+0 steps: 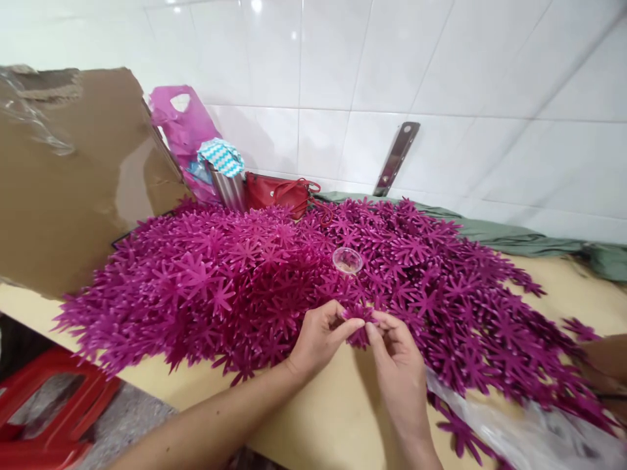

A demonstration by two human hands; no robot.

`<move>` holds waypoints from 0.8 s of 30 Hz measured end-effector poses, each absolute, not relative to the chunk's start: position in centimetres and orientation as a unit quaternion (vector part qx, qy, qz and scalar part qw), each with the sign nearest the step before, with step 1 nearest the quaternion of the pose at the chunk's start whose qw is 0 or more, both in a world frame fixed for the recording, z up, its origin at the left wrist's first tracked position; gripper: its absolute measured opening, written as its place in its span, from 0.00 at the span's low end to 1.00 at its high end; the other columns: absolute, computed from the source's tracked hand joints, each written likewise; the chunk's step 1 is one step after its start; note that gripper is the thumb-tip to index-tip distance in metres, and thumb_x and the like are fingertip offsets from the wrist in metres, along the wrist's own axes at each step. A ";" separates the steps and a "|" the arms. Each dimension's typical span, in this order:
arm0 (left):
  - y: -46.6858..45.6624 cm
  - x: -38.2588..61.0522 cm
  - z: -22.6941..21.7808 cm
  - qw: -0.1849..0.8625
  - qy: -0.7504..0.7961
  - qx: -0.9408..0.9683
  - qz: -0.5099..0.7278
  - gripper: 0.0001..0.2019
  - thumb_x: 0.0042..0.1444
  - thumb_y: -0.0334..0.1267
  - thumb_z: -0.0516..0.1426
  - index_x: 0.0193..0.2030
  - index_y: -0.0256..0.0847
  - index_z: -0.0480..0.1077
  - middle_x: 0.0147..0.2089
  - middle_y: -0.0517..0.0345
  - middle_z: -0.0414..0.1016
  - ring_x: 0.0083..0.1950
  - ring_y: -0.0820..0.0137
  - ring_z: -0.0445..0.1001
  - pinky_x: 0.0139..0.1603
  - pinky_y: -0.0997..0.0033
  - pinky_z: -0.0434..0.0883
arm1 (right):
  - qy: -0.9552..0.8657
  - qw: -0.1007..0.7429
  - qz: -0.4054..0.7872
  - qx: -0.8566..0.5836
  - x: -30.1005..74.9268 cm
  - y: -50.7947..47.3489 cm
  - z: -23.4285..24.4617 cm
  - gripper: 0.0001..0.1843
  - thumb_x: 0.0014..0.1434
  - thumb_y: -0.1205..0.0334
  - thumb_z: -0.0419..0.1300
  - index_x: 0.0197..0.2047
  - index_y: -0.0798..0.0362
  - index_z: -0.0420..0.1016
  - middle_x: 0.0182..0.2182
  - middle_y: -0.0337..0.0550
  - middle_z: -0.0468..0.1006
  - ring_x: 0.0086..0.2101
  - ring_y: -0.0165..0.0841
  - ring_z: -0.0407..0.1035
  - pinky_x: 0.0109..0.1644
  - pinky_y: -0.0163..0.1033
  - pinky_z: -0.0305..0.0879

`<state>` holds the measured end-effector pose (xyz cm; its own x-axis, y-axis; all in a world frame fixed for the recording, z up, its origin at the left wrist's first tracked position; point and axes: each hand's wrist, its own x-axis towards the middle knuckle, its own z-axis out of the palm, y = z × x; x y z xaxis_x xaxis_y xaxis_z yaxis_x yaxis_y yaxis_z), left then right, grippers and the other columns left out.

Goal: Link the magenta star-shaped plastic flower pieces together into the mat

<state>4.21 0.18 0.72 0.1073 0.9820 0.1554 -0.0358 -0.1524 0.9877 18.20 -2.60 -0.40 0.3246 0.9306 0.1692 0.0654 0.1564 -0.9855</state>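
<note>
Between my two hands, above the table's near edge, is a magenta artificial flower piece (360,334) with narrow petals. My left hand (321,331) pinches it from the left between thumb and fingers. From the right, my right hand (396,352) pinches the same piece, its thumb close to the left thumb. Just beyond the hands spreads a large heap of similar magenta flower pieces (245,261). A small clear plastic cup (347,261) sits on the heap, with something small and brownish in it that I cannot make out.
A cardboard box (73,176) stands at the left, near a pink plastic bag (183,124), a steel tumbler (229,186) and a red purse (279,192). Green cloth (490,232) lies along the tiled wall. Another person's hand (607,362) is at the right, near clear plastic (533,431). A red stool (53,411) stands lower left.
</note>
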 end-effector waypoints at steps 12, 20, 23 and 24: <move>1.0 2.7 2.5 0.661 0.392 0.324 0.553 0.18 0.51 0.50 0.71 0.35 0.39 0.73 0.28 0.67 0.73 0.28 0.79 0.73 0.35 0.77 0.76 | -0.323 0.690 0.354 -0.543 19.0 -2.4 -0.6 0.13 0.62 0.52 0.67 0.45 0.47 0.71 0.37 0.34 0.71 0.36 0.29 0.66 0.42 0.34 0.64; 0.5 2.9 4.3 0.736 0.367 0.217 0.526 0.17 0.60 0.49 0.66 0.44 0.35 0.78 0.45 0.44 0.86 0.41 0.63 0.85 0.44 0.67 0.81 | -0.338 0.672 0.390 -0.531 18.9 -1.9 -0.5 0.19 0.60 0.52 0.68 0.53 0.48 0.74 0.48 0.43 0.80 0.47 0.35 0.73 0.54 0.41 0.67; 0.1 2.4 5.3 0.753 0.357 0.214 0.510 0.14 0.62 0.43 0.64 0.48 0.35 0.79 0.47 0.44 0.86 0.43 0.64 0.85 0.46 0.68 0.80 | -0.286 0.673 0.430 -0.530 19.1 -1.7 -1.0 0.21 0.53 0.52 0.74 0.47 0.48 0.76 0.41 0.39 0.81 0.41 0.33 0.73 0.49 0.39 0.68; 0.0 2.3 5.6 0.752 0.356 0.223 0.507 0.13 0.61 0.41 0.65 0.48 0.35 0.79 0.47 0.46 0.86 0.42 0.65 0.85 0.45 0.70 0.79 | -0.274 0.670 0.439 -0.532 19.1 -1.7 -1.2 0.21 0.51 0.53 0.75 0.45 0.48 0.77 0.39 0.38 0.80 0.39 0.32 0.73 0.48 0.39 0.67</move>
